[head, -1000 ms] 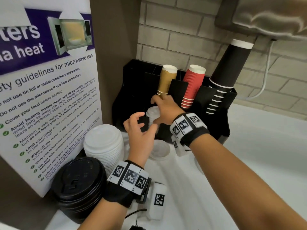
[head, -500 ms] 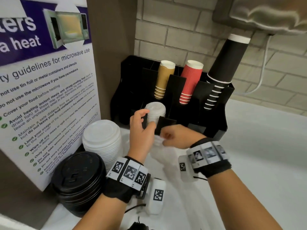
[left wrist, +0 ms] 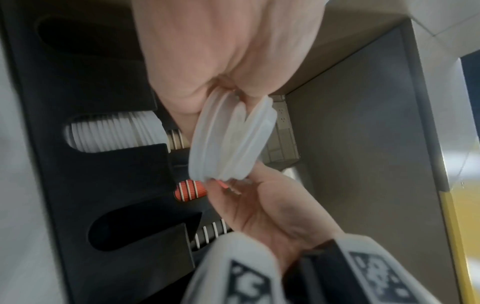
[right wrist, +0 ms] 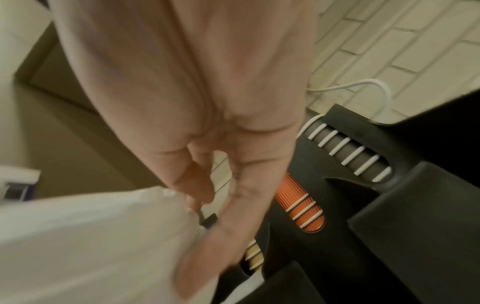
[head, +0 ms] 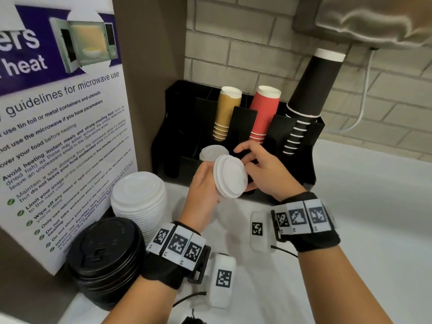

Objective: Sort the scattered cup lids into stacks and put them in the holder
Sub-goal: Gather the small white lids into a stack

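I hold a few small white lids (head: pixel 230 176) on edge between both hands, just in front of the black holder (head: pixel 301 160). My left hand (head: pixel 208 181) grips them from the left, and my right hand (head: pixel 249 170) pinches their right rim with its thumb underneath. In the left wrist view the held lids (left wrist: pixel 228 139) are splayed apart, not nested flat. A stack of small white lids (head: pixel 214 152) stands in the holder's front slot behind my hands. On the counter at the left stand a stack of larger white lids (head: pixel 140 195) and a stack of black lids (head: pixel 105 253).
Tan (head: pixel 225 113), red (head: pixel 265 113) and black (head: pixel 311 94) cup stacks lean out of the holder's back slots. A microwave guidelines poster (head: pixel 58 136) stands at the left. The white counter (head: pixel 362 218) stretches to the right, under a brick wall with a white cable (head: pixel 363 101).
My right hand came down from the holder to the counter, then rose with a small white lid and brought it against my left hand. The left hand drew back a little from the holder.
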A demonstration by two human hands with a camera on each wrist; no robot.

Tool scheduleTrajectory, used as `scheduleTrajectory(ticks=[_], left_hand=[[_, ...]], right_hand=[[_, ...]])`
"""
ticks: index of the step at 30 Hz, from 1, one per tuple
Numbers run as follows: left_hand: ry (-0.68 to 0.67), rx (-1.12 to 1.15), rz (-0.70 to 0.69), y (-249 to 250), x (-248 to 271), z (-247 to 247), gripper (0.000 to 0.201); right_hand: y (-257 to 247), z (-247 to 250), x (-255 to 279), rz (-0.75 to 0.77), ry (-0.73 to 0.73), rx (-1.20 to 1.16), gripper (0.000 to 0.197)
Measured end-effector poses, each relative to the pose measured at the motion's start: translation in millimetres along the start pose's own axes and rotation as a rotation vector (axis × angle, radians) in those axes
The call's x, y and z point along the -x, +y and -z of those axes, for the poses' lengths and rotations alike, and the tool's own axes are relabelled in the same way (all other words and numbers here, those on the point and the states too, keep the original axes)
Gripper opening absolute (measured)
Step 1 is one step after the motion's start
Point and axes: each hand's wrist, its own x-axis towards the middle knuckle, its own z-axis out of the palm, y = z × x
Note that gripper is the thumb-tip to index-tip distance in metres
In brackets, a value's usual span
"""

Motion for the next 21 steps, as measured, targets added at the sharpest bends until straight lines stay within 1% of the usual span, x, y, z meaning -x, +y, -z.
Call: scheduleTrajectory(ticks=[1,3,5,7,9,12,14,17,21], left_hand=[[0.024,0.031,0.038,-0.9,-1.0,0.1,0.014],[0.060,0.095,0.085,-1.1,-2.0,0.9,0.005],[0.085,0.146,0.085,0.1,-3.2,1.5,0.008],[0.088,0.187,0.075,1.5,-3.5,0.9,0.008],[0.074,0.214,0.070,2.3,-2.9,-0.8,0.012],[0.058,0.218,0.055,3.4,-2.6,-2.4,0.025],[0.056,0.209,0.059,4.7,-1.7,-3.8,0.031],[0.058,0.220,0.069,4.7,-1.4,-6.5,0.030],[0.039,0.233,0.069,5.1,-2.1,-9.0,0.027]], right_hand=[[-0.5,-2.9,0.9,0.064,0.004,0.062,0.040],[-1.7,-6.1,2.8,0.167,-0.058,0.088,0.047],[-4.1,-5.1,5.2,0.218,-0.176,0.113,0.051],[-4.4,-3.8,6.0,0.235,-0.238,0.196,0.062],[-4.2,-4.7,6.3,0.240,-0.198,0.269,0.072],[-2.7,-4.1,6.4,0.221,-0.108,0.263,0.073],[-1.5,-1.8,6.6,0.197,-0.117,0.241,0.075],[-1.9,-0.2,5.9,0.199,-0.130,0.241,0.077],[-2.6,-2.4,4.3,0.242,-0.105,0.280,0.078]])
